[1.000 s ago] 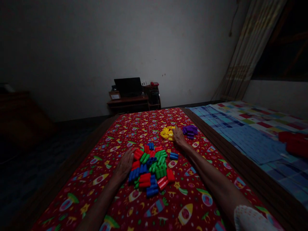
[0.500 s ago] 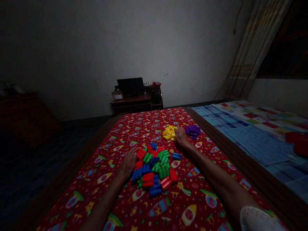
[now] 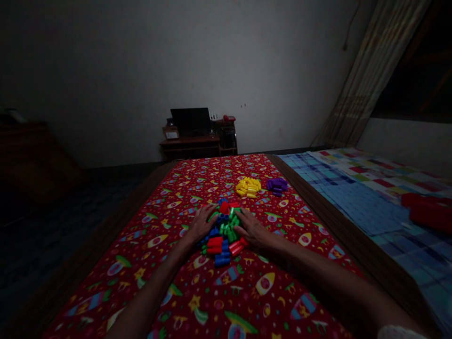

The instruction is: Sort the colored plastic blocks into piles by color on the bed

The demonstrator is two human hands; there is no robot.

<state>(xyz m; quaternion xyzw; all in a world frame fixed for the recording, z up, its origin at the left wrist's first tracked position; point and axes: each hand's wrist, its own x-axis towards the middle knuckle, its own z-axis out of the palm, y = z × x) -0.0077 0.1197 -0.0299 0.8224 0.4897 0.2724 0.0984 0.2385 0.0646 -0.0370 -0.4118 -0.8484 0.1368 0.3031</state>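
Note:
A heap of red, green and blue plastic building blocks (image 3: 226, 230) lies on a red cloth (image 3: 197, 296) printed with rockets and stars. My left hand (image 3: 202, 223) rests against the heap's left side, fingers stretched over its edge. On the opposite side, my right hand (image 3: 252, 228) cups the heap with fingers apart, touching green and red blocks. Both palms face inward and hide some of the outer blocks. Farther back sits a pile of yellow blocks (image 3: 248, 187), and to its right a smaller pile of purple blocks (image 3: 277, 185).
A dark wooden border (image 3: 300, 197) runs along the cloth's right side. Beyond it spreads a blue checked bedcover (image 3: 339, 197) with a red cloth item (image 3: 431, 212). By the far wall stands a small desk (image 3: 190, 142) bearing a black screen (image 3: 190, 122).
My right hand has come back from the yellow pile to the right side of the mixed heap. My left hand has shifted slightly inward, and the heap looks more compact.

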